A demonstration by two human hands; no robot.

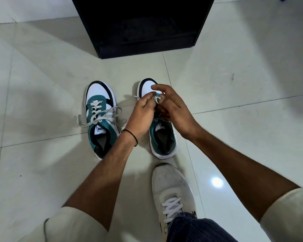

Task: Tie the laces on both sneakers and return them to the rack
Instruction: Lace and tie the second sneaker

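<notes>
My left hand [143, 110] and right hand [171, 105] pinch the white lace [155, 99] over the right teal-and-white leather sneaker [162, 137], forming its bow; the left teal-and-white sneaker [101, 119] waits tied before the black rack [142, 27].

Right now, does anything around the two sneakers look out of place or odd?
Nothing damaged. The left sneaker sits slightly askew, its bow's loops trailing onto the floor tiles. Both hands work the right sneaker's laces.
</notes>
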